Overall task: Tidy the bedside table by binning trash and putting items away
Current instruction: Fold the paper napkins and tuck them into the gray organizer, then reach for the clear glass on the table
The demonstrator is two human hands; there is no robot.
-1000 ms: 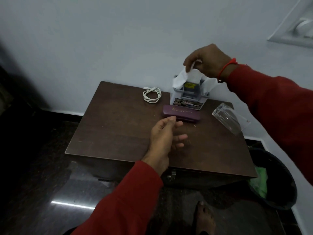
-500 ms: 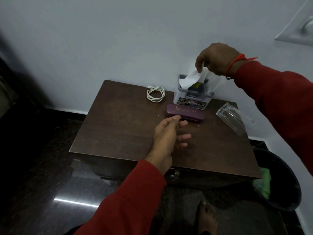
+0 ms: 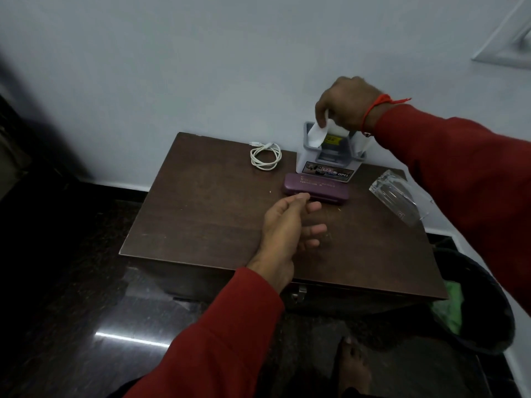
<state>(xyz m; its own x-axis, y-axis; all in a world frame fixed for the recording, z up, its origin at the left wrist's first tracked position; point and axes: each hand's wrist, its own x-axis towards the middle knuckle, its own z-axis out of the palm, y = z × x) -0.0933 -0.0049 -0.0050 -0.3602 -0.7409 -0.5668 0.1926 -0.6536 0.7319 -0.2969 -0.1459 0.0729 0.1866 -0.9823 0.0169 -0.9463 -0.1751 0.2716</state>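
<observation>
On the brown bedside table (image 3: 201, 214) a grey organiser box (image 3: 327, 162) stands against the wall. My right hand (image 3: 347, 104) is above it, fingers pinched on a white paper (image 3: 317, 135) that dips into the box's left slot. A purple case (image 3: 316, 186) lies just in front of the box. My left hand (image 3: 290, 225) hovers over the table with fingers loosely apart, its fingertips just short of the case, holding nothing. A coiled white cable (image 3: 265, 156) lies left of the box. A clear plastic cover (image 3: 398, 196) lies tilted at the table's right.
A dark round bin (image 3: 494, 334) with green trash inside stands on the floor at the table's right front corner. The floor is dark and glossy. My bare foot (image 3: 352, 366) is below the table's front edge. The white wall runs behind the table.
My right hand has lowered the white paper further into the organiser box. My left hand has crept slightly closer to the purple case.
</observation>
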